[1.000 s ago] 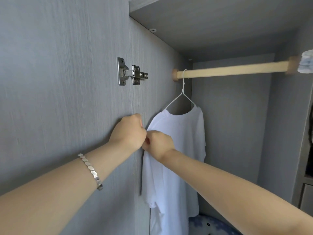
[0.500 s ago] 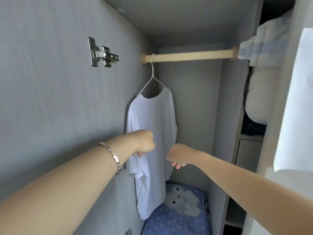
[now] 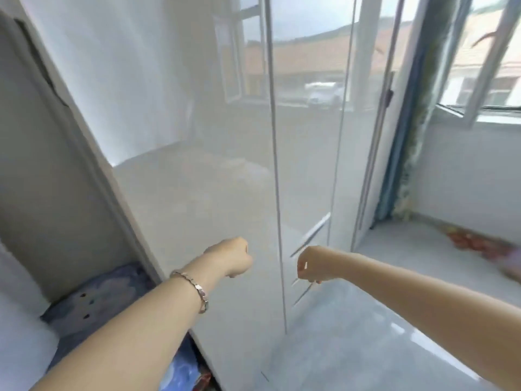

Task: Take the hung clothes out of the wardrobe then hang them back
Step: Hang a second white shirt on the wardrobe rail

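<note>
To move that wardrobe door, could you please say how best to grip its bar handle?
Grip the bar handle round its middle, coming from the front: it is a thin bar standing off the glossy door, and the right hand is nearest.

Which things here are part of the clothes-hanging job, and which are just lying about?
Job: wardrobe door; open wardrobe compartment; left hand and right hand, both curled. No hung clothes in view.
Lying about: blue patterned bedding; curtain; window; red things on the floor.
</note>
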The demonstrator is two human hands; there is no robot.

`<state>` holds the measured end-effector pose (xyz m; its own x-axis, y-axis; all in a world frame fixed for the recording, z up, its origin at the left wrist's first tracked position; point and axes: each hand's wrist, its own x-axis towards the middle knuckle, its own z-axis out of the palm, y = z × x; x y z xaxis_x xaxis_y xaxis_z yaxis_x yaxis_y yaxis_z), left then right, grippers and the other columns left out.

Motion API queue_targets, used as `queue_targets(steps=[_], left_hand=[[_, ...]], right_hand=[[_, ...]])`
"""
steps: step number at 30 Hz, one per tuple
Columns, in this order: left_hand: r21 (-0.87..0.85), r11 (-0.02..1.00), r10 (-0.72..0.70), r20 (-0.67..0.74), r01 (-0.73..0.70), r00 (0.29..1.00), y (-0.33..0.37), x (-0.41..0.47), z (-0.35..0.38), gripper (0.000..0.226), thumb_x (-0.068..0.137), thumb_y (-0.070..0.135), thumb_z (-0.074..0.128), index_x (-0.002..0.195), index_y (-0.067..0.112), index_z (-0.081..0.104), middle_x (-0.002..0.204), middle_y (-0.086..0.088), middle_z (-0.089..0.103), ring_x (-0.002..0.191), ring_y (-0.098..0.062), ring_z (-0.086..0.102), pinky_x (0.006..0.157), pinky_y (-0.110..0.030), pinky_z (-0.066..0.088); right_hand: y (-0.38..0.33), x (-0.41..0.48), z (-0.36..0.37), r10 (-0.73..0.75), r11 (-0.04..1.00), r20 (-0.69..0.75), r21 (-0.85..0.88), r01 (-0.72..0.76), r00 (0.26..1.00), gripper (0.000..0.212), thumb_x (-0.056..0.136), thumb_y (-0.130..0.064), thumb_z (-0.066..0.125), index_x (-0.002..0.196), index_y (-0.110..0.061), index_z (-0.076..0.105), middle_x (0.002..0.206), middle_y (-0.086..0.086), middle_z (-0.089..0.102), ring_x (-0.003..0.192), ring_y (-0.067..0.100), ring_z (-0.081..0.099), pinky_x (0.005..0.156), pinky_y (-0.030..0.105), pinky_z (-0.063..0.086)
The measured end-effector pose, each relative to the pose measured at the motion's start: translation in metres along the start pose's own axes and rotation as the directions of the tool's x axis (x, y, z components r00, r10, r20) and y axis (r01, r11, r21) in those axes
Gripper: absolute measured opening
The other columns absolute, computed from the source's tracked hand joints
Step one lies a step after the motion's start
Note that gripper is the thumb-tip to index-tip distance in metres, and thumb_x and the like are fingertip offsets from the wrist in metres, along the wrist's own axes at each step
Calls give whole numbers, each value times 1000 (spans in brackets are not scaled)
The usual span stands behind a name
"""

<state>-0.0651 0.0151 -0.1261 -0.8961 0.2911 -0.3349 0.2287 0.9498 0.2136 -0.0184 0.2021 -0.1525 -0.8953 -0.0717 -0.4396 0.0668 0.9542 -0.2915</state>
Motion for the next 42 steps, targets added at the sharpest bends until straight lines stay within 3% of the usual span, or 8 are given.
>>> queue_targets(steps=[7, 12, 17, 20, 25, 33, 38, 42], left_hand=[[107, 913, 384, 94, -393, 919, 251, 53, 96, 14, 85, 16, 39, 85, 20, 53, 107, -9, 67, 101, -27, 63, 81, -28, 46], [83, 841, 515, 176, -534, 839, 424, 84, 166, 12, 87, 17, 38, 86, 18, 50, 106, -7, 66, 99, -27, 61, 75, -28, 44], [35, 779, 598, 259, -626, 759, 574, 112, 223, 15, 86, 16, 39, 73, 19, 46, 100, -5, 67, 94, -26, 62, 69, -26, 40], [20, 732, 641, 320, -681, 698, 648, 129, 254, 14, 85, 16, 39, 74, 20, 47, 99, -5, 67, 96, -26, 63, 69, -26, 41], [36, 599, 717, 421, -800, 556, 766, 166, 299, 13, 85, 17, 39, 75, 21, 47, 100, -5, 67, 97, -27, 63, 73, -29, 44], [56, 355, 774, 542, -933, 327, 958, 228, 340, 13, 84, 15, 40, 75, 14, 49, 89, -8, 65, 77, -25, 58, 60, -26, 38], [18, 246, 806, 551, -969, 215, 1073, 235, 369, 16, 82, 16, 40, 84, 19, 55, 90, -1, 68, 88, -22, 65, 84, -32, 51], [20, 187, 832, 528, -982, 170, 1163, 233, 413, 23, 84, 15, 38, 94, 15, 59, 95, -2, 67, 88, -23, 61, 77, -31, 49]], right_hand=[[268, -110, 31, 452, 871, -3, 218, -441, 892, 34, 87, -15, 42, 105, -4, 68, 82, 4, 66, 64, 18, 58, 63, 21, 48], [429, -181, 57, 658, 717, -15, 320, -620, 753, 29, 86, -16, 43, 93, -7, 69, 75, 2, 70, 46, 9, 53, 60, 20, 47], [562, -247, 74, 790, 570, -46, 424, -704, 612, 24, 84, -15, 48, 87, -5, 69, 80, 12, 68, 81, 27, 63, 68, 27, 45], [627, -270, 80, 852, 453, -9, 515, -728, 523, 26, 84, -15, 49, 93, -2, 69, 96, 15, 71, 92, 29, 64, 75, 30, 49], [722, -281, 88, 914, 263, 112, 568, -780, 389, 23, 86, -15, 47, 65, -14, 58, 75, 6, 64, 77, 21, 56, 70, 26, 43], [855, -298, 83, 962, -136, 264, 687, -714, 71, 23, 88, -16, 46, 90, -6, 67, 100, 11, 69, 97, 27, 62, 74, 27, 45], [928, -317, 93, 942, -324, 309, 738, -591, -131, 16, 89, -17, 47, 80, -17, 61, 107, 9, 68, 103, 28, 60, 79, 29, 44], [1009, -336, 111, 909, -416, 350, 742, -526, -226, 18, 90, -18, 46, 93, -20, 64, 114, 8, 65, 106, 28, 59, 87, 33, 47]])
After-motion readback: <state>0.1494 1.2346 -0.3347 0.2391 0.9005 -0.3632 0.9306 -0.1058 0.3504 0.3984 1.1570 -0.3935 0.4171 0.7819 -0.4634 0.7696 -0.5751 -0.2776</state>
